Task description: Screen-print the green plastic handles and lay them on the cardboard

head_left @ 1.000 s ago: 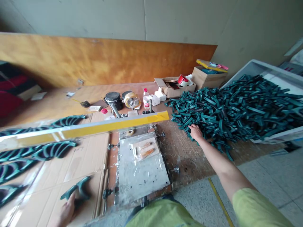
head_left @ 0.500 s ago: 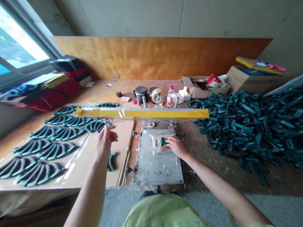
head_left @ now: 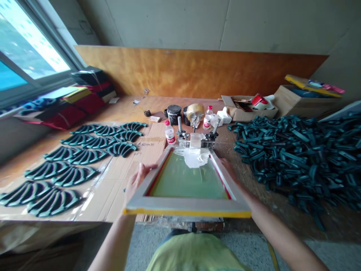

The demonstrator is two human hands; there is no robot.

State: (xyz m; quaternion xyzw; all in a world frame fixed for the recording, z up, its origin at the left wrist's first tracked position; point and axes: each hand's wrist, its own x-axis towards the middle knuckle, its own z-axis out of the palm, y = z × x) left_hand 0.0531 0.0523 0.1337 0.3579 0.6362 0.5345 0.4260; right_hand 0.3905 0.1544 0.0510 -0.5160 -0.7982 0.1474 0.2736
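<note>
A screen-printing frame (head_left: pixel 186 203) with grey rails, yellow tape along its front edge and a greenish mesh (head_left: pixel 183 182) slopes over the work plate, hinged at the back. White ink (head_left: pixel 196 158) lies on the far part of the mesh, beside a pale squeegee-like block (head_left: pixel 195 141). At the left rail is my left hand (head_left: pixel 138 180), fingers apart and reaching toward the rail; its wrist is partly covered by the frame. My right hand (head_left: pixel 226 165) is beside the right rail, mostly hidden by it, so its grip is unclear. The green piece seen before is hidden under the frame.
Rows of dark green curved pieces (head_left: pixel 67 175) lie on cardboard (head_left: pixel 113 188) at left. A large heap of similar pieces (head_left: pixel 284 150) covers the right. Behind stand bottles (head_left: pixel 169 133), black tubs (head_left: pixel 174 113), a tape roll (head_left: pixel 195 110) and open boxes (head_left: pixel 251 113).
The frame has swung down from nearly edge-on, hiding the plate and the green piece. My left hand has moved right and down to the left rail; my right hand has moved right, off the green piece.
</note>
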